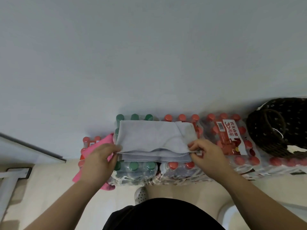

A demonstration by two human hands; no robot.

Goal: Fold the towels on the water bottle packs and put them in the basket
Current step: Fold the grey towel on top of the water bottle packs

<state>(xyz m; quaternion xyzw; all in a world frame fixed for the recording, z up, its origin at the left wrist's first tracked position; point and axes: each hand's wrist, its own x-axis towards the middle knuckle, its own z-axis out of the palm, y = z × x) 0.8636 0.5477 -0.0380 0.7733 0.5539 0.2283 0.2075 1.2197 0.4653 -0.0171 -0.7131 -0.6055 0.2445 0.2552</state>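
Note:
A pale grey towel [149, 136] lies folded in layers on top of the water bottle packs [181, 170]. My left hand [99, 156] pinches its near left corner. My right hand [206, 153] pinches its near right corner, where a small label shows. A pink towel [93, 148] hangs over the packs at the left, partly behind my left hand. The dark woven basket [280, 128] stands on the packs at the far right, with something white inside.
The packs stand in a row against a white wall, green-capped bottles [134, 165] in the middle, red-capped ones [229, 140] to the right. My shoe [141, 195] shows on the beige floor below. A white frame [10, 181] stands at the left.

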